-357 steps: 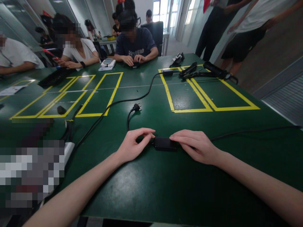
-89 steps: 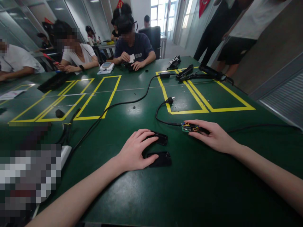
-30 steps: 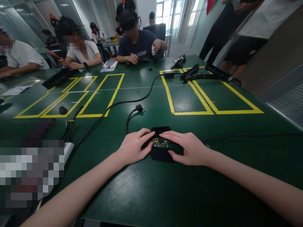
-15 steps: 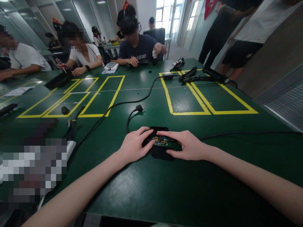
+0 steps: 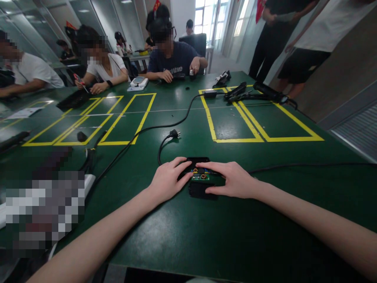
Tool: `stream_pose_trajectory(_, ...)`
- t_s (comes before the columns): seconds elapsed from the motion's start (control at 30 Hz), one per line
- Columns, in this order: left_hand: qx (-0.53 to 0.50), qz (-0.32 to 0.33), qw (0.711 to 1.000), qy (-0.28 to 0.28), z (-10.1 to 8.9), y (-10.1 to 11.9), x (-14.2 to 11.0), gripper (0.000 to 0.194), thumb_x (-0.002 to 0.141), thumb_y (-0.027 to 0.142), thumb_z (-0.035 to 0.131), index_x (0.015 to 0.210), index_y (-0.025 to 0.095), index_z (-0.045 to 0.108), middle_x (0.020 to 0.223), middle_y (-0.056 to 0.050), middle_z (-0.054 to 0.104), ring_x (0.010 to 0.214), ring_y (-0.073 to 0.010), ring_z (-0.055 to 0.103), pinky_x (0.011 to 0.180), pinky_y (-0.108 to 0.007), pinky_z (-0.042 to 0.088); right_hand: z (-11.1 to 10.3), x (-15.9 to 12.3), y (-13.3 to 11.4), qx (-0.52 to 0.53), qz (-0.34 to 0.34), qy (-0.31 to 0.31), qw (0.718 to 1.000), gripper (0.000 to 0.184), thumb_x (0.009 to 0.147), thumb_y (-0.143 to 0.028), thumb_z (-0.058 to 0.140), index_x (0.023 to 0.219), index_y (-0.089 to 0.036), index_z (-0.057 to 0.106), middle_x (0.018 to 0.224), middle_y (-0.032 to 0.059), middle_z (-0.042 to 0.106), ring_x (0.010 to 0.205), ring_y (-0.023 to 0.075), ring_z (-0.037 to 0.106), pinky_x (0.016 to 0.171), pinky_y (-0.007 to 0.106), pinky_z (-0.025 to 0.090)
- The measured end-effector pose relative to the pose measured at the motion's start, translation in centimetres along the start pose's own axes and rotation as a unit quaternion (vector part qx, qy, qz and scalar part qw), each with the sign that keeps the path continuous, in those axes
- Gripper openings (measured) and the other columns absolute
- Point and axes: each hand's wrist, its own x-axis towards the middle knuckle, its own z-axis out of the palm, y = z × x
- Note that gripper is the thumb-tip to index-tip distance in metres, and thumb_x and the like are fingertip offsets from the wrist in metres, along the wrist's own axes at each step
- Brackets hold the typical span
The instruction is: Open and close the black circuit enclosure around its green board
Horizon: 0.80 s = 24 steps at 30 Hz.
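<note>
A black plastic adapter case point(image 5: 199, 190) lies opened on the green table, its two halves apart. A small green circuit board point(image 5: 200, 177) with two copper-wound coils sits between the halves. My left hand point(image 5: 168, 177) holds the board's left end between thumb and fingers. From the other side my right hand point(image 5: 238, 180) spans the case, index finger by the far half and thumb against the near half. Its remaining fingers are partly hidden. A black cord ending in a plug point(image 5: 174, 134) curves away beyond my left hand.
Yellow tape rectangles point(image 5: 235, 140) mark the green table point(image 5: 165, 243). A long black cable point(image 5: 153, 128) with an inline adapter point(image 5: 210, 94) crosses it. Black clamp-like gear point(image 5: 265, 92) lies at far right. A blurred-out area covers the left. Co-workers point(image 5: 176, 59) sit opposite; two people stand at right.
My hands stay almost in place; the circuit board shows slightly more between my fingers. The person opposite has lowered the small white object toward the table.
</note>
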Motion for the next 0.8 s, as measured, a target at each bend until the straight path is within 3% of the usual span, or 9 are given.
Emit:
stream_pose_trajectory(0.37,0.012,-0.033,0.999,-0.019,-0.06,0.79,0.40,0.036,0.105,0.037,0.058,0.135,0.020,0.067,0.137,-0.010,0.069,0.099,-0.0261,0.078,0.090,-0.044,0.065,0.07,-0.02,-0.24,-0.022,-0.030,0.050,0.998,0.057,0.094,-0.042,0.072,0.146,-0.024,0.056,0.140,0.0115,0.070,0.124,0.0280,0.071,0.102,0.042,0.060)
stream_pose_trajectory(0.57,-0.008,-0.026,1.000,0.001,-0.10,0.71,0.26,0.034,0.107,0.038,0.054,0.134,0.021,0.066,0.119,-0.008,0.069,0.092,-0.0220,0.075,0.083,-0.037,0.064,0.45,-0.14,-0.08,-0.037,-0.059,0.106,0.992,0.049,0.098,-0.037,0.066,0.144,-0.023,0.056,0.140,0.0127,0.069,0.125,0.0266,0.070,0.104,0.041,0.060)
stream_pose_trajectory(0.8,-0.078,0.003,0.997,-0.005,-0.72,0.28,0.08,0.032,0.104,0.032,0.058,0.132,0.019,0.066,0.096,-0.006,0.070,0.085,-0.0201,0.070,0.081,-0.033,0.059,0.10,0.02,-0.67,-0.028,-0.015,0.144,0.989,0.020,0.104,-0.029,0.053,0.119,-0.022,0.062,0.114,0.0104,0.074,0.092,0.0219,0.075,0.074,0.033,0.061)
